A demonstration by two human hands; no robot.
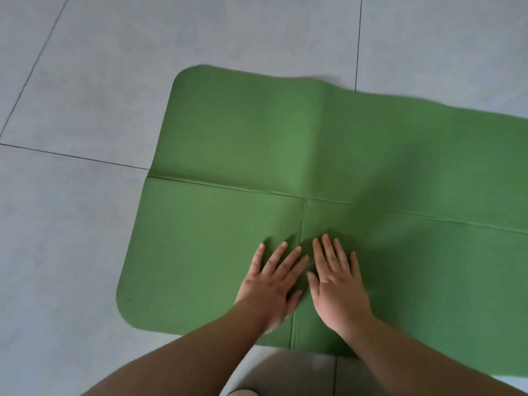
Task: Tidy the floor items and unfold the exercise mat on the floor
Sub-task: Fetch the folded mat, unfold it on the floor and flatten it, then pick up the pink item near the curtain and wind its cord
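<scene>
- There is one view only, from a wide-angle camera worn on the person's head, so no second view shares any part of the scene.
- It looks steeply down and a little forward at the tiled floor [85,95].
- It sits close: both forearms enter from the near edge, and the left hand [274,284] and right hand [337,284] fill the near centre.
- The green mat [243,144] runs from the centre out past the right edge, so its right end is out of frame.
- Floor lines seem to bend slightly toward the edges, probably from the wide lens.
</scene>
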